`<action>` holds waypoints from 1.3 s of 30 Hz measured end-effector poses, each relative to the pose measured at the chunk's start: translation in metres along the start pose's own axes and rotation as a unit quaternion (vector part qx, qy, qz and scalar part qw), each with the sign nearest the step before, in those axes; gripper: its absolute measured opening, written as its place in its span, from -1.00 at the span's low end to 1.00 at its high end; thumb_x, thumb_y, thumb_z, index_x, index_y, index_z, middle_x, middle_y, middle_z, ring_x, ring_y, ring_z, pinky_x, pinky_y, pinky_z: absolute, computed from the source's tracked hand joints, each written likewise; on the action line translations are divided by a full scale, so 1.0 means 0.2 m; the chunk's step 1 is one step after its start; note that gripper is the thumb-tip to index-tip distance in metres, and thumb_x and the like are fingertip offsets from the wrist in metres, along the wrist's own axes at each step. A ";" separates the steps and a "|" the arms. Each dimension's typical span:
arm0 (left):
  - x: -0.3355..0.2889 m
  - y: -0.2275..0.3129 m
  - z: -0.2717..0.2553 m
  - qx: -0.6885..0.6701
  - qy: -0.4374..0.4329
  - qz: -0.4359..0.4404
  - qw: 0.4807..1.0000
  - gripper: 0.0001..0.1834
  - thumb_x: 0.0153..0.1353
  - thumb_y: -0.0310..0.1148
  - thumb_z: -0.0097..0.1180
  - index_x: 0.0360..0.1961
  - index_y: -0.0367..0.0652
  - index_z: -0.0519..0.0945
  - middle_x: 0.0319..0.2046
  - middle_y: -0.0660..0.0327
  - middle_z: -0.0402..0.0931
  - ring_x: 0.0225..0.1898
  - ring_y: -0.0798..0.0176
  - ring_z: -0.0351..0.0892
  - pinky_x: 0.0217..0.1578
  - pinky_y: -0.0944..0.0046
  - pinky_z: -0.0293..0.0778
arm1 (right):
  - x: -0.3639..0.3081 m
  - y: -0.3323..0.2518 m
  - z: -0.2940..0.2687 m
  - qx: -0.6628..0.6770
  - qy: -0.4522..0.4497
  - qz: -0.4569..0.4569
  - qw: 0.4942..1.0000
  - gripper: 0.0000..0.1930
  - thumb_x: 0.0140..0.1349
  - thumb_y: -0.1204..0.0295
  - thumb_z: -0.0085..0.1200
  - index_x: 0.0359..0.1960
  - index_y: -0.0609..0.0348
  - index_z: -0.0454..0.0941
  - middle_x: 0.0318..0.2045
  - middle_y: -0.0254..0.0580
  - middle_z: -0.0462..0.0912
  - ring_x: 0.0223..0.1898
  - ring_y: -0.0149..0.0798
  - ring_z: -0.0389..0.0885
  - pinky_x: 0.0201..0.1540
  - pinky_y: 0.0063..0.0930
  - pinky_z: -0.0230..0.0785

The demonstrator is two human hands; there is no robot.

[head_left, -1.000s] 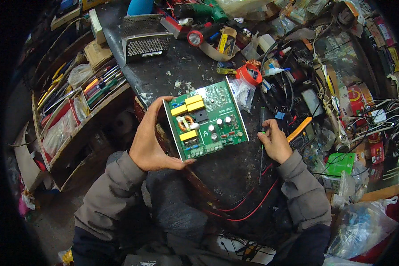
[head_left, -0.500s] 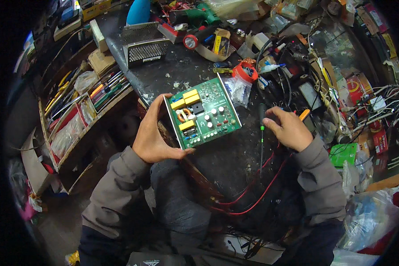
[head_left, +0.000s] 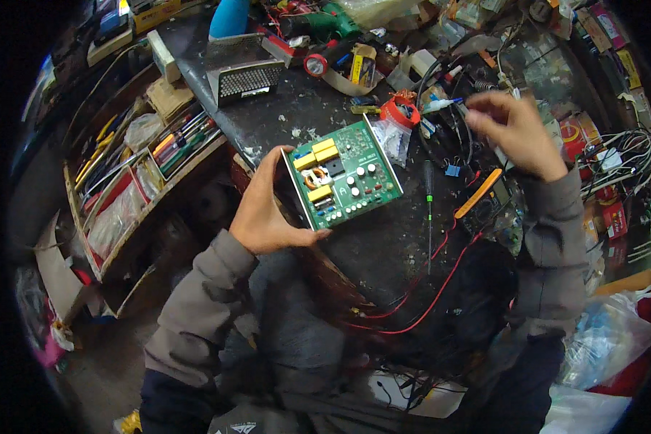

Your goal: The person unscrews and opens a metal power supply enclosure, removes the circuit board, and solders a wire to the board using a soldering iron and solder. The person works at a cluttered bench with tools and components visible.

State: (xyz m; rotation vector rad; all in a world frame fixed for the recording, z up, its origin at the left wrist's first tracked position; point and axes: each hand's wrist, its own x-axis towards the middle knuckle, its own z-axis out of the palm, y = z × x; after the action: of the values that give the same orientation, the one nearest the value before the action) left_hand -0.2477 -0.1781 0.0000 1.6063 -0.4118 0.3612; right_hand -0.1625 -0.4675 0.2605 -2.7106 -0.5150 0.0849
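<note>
My left hand (head_left: 267, 217) is closed on the left edge of a green circuit board (head_left: 369, 155) in a pale metal frame, with the thumb along its near corner. Yellow block capacitors, a copper-wound coil and small white-topped cylinders stand on the board, which is held tilted above the dark bench. My right hand (head_left: 517, 134) is blurred over the clutter at the right, fingers apart and nothing visible in them. Nearest to its fingertips is a white tube with a blue tip (head_left: 441, 105). A screwdriver (head_left: 429, 210) with a dark and green handle lies right of the board.
An orange-edged multimeter (head_left: 484, 199) with red leads (head_left: 441, 300) lies below my right hand. Behind the board are a red ring-shaped container (head_left: 400, 112), a flashlight (head_left: 318, 64) and a perforated metal cover (head_left: 249, 79). A wooden tool drawer (head_left: 188, 155) stands at the left.
My right hand has left the screwdriver's handle and moved up and right, toward the blue-tipped tube. My left hand still holds the circuit board, which sits slightly farther right in view.
</note>
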 end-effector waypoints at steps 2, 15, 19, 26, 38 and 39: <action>0.01 0.00 0.00 -0.012 -0.005 -0.006 1.000 0.22 -0.40 -0.16 0.61 0.29 -0.39 0.16 0.08 -0.07 0.37 0.16 0.04 0.41 0.25 0.18 0.28 | 0.15 -0.07 0.00 0.047 0.131 -0.106 0.985 -0.72 0.29 0.28 0.25 -0.13 0.27 0.67 -0.46 -0.40 0.64 -0.47 -0.53 0.51 -0.39 -0.58 0.37; 0.31 0.04 -0.24 0.105 -0.213 0.129 0.963 0.18 -0.37 -0.15 0.59 0.32 -0.35 0.24 0.18 -0.12 0.39 0.20 -0.16 0.43 0.22 0.04 0.37 | 0.05 -0.50 0.30 0.199 -0.369 -0.206 0.884 -0.75 0.18 0.35 0.29 -0.26 0.27 0.56 -0.51 -0.25 0.58 -0.54 -0.30 0.60 -0.46 -0.44 0.45; 0.30 0.02 -0.25 0.084 -0.241 0.076 0.964 0.29 -0.45 -0.11 0.68 0.35 -0.30 0.24 0.22 -0.02 0.40 0.25 0.06 0.44 0.29 0.11 0.28 | -0.28 -0.59 0.51 0.320 -0.399 -0.288 0.810 -0.79 0.19 0.41 0.22 -0.20 0.21 0.53 -0.54 -0.15 0.53 -0.53 -0.04 0.57 -0.45 -0.23 0.46; 0.26 0.01 -0.18 0.018 -0.209 0.003 0.978 0.30 -0.45 -0.23 0.63 0.38 -0.38 0.15 0.20 -0.03 0.42 0.21 0.10 0.49 0.26 0.11 0.36 | -0.56 -0.60 0.38 0.349 -0.344 -0.311 0.815 -0.78 0.08 0.38 0.25 -0.33 0.24 0.51 -0.46 0.02 0.60 -0.36 0.12 0.61 -0.32 -0.03 0.43; 0.31 0.07 -0.16 0.018 -0.214 -0.066 0.975 0.25 -0.42 -0.31 0.59 0.37 -0.38 0.15 0.16 0.00 0.44 0.21 0.16 0.46 0.26 0.14 0.35 | 0.18 0.80 -0.09 0.322 0.298 0.265 0.859 -0.63 0.35 0.01 0.02 -0.44 -0.03 0.29 -0.67 -0.54 0.10 -0.71 -0.57 -0.05 -0.66 -0.58 -0.24; 0.31 0.07 -0.17 0.012 -0.222 -0.071 0.972 0.26 -0.43 -0.30 0.60 0.37 -0.39 0.15 0.16 -0.01 0.44 0.21 0.16 0.46 0.27 0.14 0.34 | 0.28 0.93 -0.08 0.372 0.268 0.293 0.839 -0.66 0.38 0.03 0.02 -0.31 0.03 0.39 -0.68 -0.48 0.23 -0.73 -0.54 0.12 -0.70 -0.60 -0.09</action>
State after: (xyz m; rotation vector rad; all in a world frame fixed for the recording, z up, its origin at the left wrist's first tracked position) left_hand -0.1980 -0.1484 0.0440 1.7272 -0.6272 -0.1092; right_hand -0.0440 -0.6136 0.2060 -1.8878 0.4501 -0.2568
